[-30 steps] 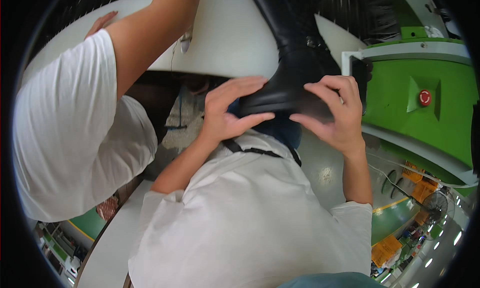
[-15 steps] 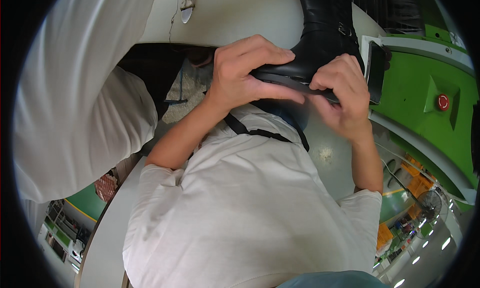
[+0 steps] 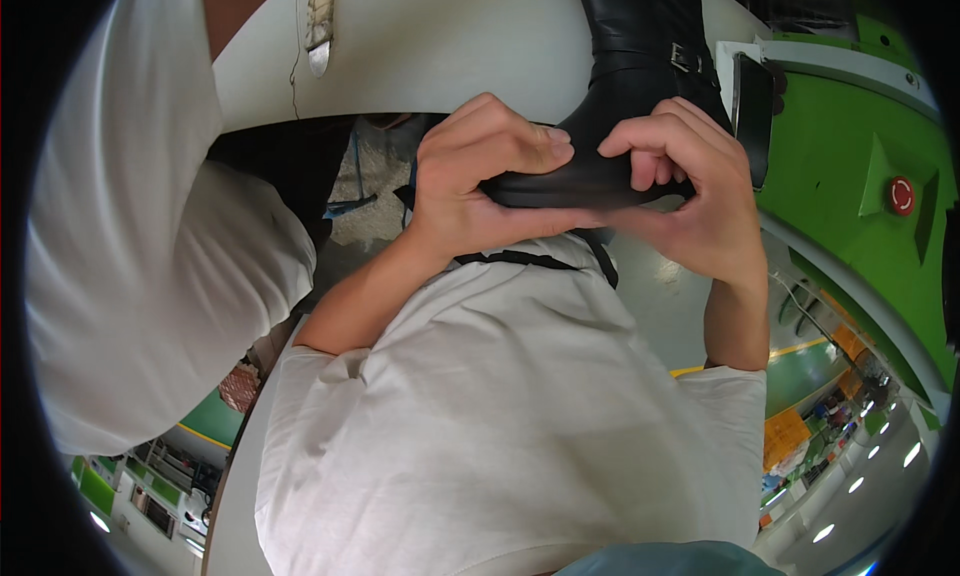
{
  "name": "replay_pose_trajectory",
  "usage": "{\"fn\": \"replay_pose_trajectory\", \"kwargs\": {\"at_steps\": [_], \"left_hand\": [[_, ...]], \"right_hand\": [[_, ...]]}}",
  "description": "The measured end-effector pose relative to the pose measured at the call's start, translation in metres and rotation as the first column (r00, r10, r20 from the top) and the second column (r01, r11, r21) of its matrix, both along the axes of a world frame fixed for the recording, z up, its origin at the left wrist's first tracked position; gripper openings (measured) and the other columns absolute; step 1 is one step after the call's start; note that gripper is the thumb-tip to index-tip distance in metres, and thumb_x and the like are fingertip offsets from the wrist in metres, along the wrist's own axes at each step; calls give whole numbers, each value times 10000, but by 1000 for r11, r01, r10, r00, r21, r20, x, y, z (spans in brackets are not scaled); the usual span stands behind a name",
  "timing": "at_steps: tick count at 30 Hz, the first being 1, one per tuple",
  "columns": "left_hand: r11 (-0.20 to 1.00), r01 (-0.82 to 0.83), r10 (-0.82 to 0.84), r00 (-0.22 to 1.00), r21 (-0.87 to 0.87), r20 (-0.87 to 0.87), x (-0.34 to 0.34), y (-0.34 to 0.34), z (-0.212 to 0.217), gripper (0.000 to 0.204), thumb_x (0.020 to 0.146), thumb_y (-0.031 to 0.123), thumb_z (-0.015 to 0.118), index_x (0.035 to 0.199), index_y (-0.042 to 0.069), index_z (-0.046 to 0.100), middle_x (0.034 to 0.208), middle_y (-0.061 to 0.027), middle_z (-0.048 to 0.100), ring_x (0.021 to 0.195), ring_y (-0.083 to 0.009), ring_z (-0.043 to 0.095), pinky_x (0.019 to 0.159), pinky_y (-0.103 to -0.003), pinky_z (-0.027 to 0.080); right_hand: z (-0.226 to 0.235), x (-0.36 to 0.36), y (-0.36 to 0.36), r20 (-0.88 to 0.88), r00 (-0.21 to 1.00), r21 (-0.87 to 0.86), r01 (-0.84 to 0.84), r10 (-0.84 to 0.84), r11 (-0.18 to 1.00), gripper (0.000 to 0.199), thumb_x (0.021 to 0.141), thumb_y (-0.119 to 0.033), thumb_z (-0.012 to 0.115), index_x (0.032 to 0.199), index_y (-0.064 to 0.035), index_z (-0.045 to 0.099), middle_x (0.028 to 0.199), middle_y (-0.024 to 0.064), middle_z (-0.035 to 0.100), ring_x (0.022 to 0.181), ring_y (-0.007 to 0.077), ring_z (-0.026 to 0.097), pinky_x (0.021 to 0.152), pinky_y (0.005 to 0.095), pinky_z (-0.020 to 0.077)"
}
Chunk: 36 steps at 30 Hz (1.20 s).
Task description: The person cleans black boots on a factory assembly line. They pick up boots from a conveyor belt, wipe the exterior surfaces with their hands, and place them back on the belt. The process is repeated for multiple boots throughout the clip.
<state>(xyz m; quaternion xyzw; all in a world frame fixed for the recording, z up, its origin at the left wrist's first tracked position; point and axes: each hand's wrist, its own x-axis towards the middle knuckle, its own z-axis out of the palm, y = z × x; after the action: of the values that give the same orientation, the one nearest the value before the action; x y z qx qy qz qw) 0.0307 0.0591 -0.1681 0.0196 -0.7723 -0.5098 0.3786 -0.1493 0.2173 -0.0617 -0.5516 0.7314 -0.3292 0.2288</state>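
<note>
In the head view, both hands sit lower and closer than a moment before, and the black boot [image 3: 640,96] fills more of the top. The left hand [image 3: 480,181] wraps the boot's foot from 9 o'clock, fingers curled over it; the right hand [image 3: 690,196] clamps it from 3 o'clock. The boot lies at 12 o'clock, shaft running up and out of frame, toe pointing toward 9 o'clock. A white table [image 3: 450,46] edge curves behind; a green machine [image 3: 850,166] crowds 2 o'clock, and another person's white sleeve [image 3: 140,276] closes 9 o'clock.

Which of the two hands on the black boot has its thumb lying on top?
The left hand: its thumb lies across the black boot; the right hand curls fingers over it.
</note>
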Motion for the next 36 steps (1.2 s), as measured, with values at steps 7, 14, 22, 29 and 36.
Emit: {"fn": "replay_pose_trajectory", "kwargs": {"at_steps": [7,14,22,29,36], "left_hand": [[997,31,-32,999,66,18,-2,-6,-1,546,576,251,1135,959,23,821,995,-116,810,909,-236,791,774,-341,634],[980,25,-37,998,198,57,2,-16,-16,552,606,183,1127,1029,14,815,1053,-137,810,988,-255,816,887,-360,657],[974,54,-80,990,219,115,9,-22,-15,573,639,166,1111,1089,-5,801,1148,-165,809,1119,-274,798,990,-383,637],[986,100,-102,995,-135,-8,-18,-18,44,465,697,154,1062,1082,26,835,1260,-175,806,1205,-340,778,1027,-433,634],[600,-90,-154,962,-795,-225,-92,3,223,744,588,304,1019,1282,125,821,1414,-123,761,1424,-401,642,1199,-548,495]], "right_hand": [[-5,-8,-2,0,1000,-57,-10,10,998,524,591,-124,1010,1049,-125,755,781,-14,585,735,170,570,639,321,465],[-18,-58,35,-59,888,-245,430,-456,869,627,800,-319,1012,1323,-71,772,1142,65,779,1056,189,727,931,345,584],[-39,-44,58,715,473,222,544,-514,809,679,1011,-454,840,1453,32,668,1296,94,743,1192,138,684,1052,272,526],[34,-32,69,445,798,-273,553,-406,787,670,984,-403,867,1446,29,648,1250,127,786,1091,214,763,949,340,584],[100,-61,67,-134,948,-251,249,-288,935,661,922,-294,889,1465,-13,639,1159,215,791,990,362,790,913,413,612]]}}
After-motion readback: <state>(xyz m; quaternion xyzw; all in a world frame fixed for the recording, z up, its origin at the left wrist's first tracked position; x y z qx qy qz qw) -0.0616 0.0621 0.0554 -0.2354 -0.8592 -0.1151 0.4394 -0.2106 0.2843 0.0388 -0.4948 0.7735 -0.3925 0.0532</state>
